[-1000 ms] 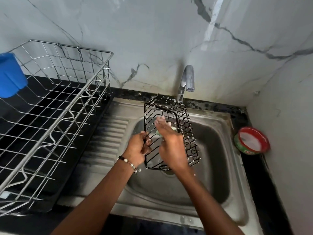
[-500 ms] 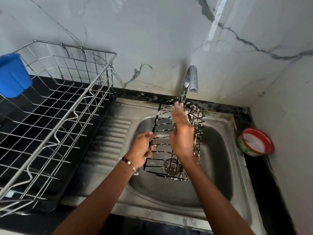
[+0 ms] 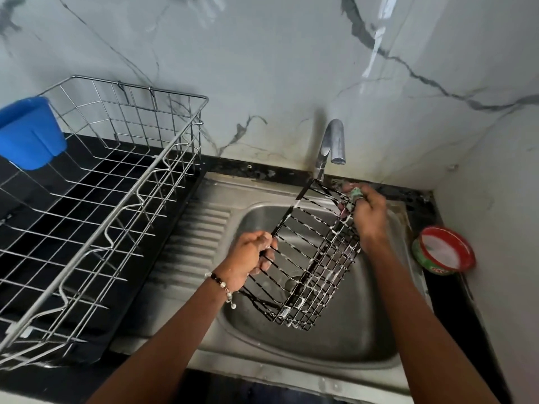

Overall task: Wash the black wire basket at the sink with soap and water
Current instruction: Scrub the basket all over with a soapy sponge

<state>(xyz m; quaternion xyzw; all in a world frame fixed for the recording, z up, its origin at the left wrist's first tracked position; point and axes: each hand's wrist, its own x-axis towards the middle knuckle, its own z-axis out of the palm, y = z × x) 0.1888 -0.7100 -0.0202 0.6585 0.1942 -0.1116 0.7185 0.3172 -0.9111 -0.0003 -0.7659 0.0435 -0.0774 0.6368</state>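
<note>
a: scrubbing the far end now. the right hand (image 3: 368, 214) has slid from the middle of the basket (image 3: 309, 258) up to its top corner under the tap (image 3: 332, 142), fingers (image 3: 348, 188) clamped on a green scrubber (image 3: 355, 193).

b: and the left hand (image 3: 253, 253)?

a: its fingers are curled tight round the left rim wire, same grip as a second ago. the basket is held tilted above the sink (image 3: 344, 325), touching nothing but the hands, and it has swung so its long side runs up toward the tap.

b: is there soap on it?

a: white suds dot most of the wires, thickest down the right wall. i'd judge the soaping well along, with that top edge among the last bits. no water shows at the tap, so the rinse isn't done.

b: anything nearby?

a: a red-rimmed tub (image 3: 444, 250) of white soap sits on the desk (image 3: 455, 304) right of the sink, and a steel rack (image 3: 96, 199) with a blue cup (image 3: 29, 132) stands to the left.
</note>
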